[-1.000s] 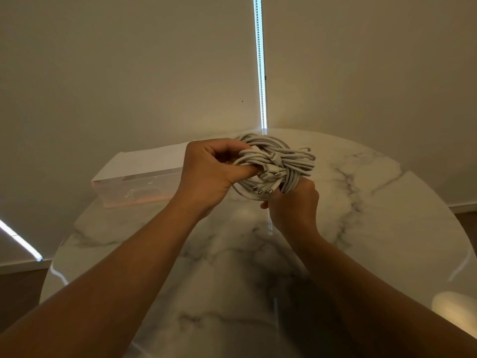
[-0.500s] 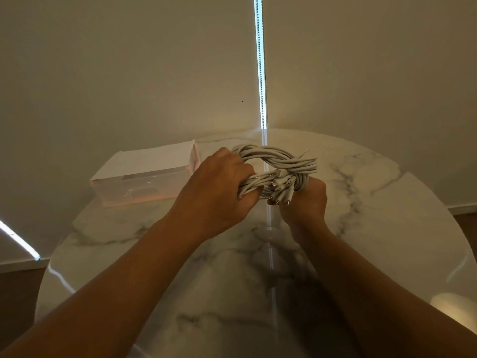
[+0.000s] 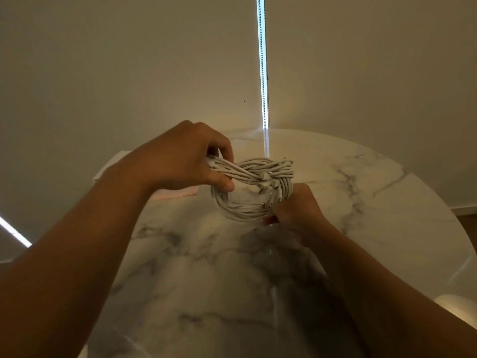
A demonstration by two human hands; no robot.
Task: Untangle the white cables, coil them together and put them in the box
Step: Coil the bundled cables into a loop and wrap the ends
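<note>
**A:** Where are the white cables (image 3: 258,171)?

**B:** Up off the table, strung between both hands as one ring of many turns. The plug ends (image 3: 268,195) bunch on the side nearest the right-hand grip.

**A:** And how are they held?

**B:** The left hand (image 3: 180,161) pinches a flat band of strands that runs out from the ring's far edge, fingers over the band and thumb under it. The right hand (image 3: 296,208) is curled round the ring's near part, just below the plugs. Its fingertips are hidden behind the cables, but it plainly carries the ring.

**A:** So what is the step?

**B:** By my reading, binding the coil: that band looks like the tail, to be wound round the ring.

**A:** How would you do it well?

**B:** Let the right-hand grip be the anchor and don't let it slacken, or the turns may spring apart. Lay the band flat, strands side by side, and draw it snug through the ring's middle, towards the anchor. Tuck the plugs under the last pass.

**A:** And the box (image 3: 180,194)?

**B:** On the marble table (image 3: 361,202), beneath and beyond the left-hand grip and mostly hidden by it. I cannot tell whether it stands open.
</note>
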